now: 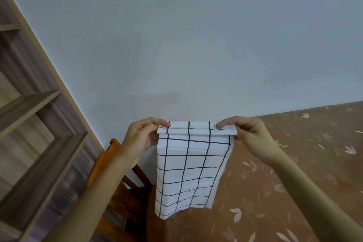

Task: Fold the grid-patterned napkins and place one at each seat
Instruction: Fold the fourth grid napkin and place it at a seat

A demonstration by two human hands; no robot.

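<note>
You're holding the grid napkin up in the air in front of the wall, over the near corner of the bench. It's hanging as a long narrow strip with its tail dangling between the bench corner and the chair; I can't tell whether it's touching either. Your left hand is pinching the top left corner with its fingers lying on top of the turned edge, and your right hand is pinching the top right corner the same way. The top edge is turning over into a short flap, so I'm reading this as mid-fold, with the strip being folded down its length. To do it well, you should be holding both pinches level so the flap edge is running parallel to a grid line. The print is giving you a free alignment check, and the vertical lines on the flap are roughly meeting those below. You want tension running across the width, with nothing sagging between the hands. The layers on the right side are looking slightly stepped, so I'd be squaring them before creasing. I'd also be finishing this flat on the bench, since in the air the tail is free to swing and skew the fold. No folded napkin is showing at any seat in view, so placement is not yet done.
</note>
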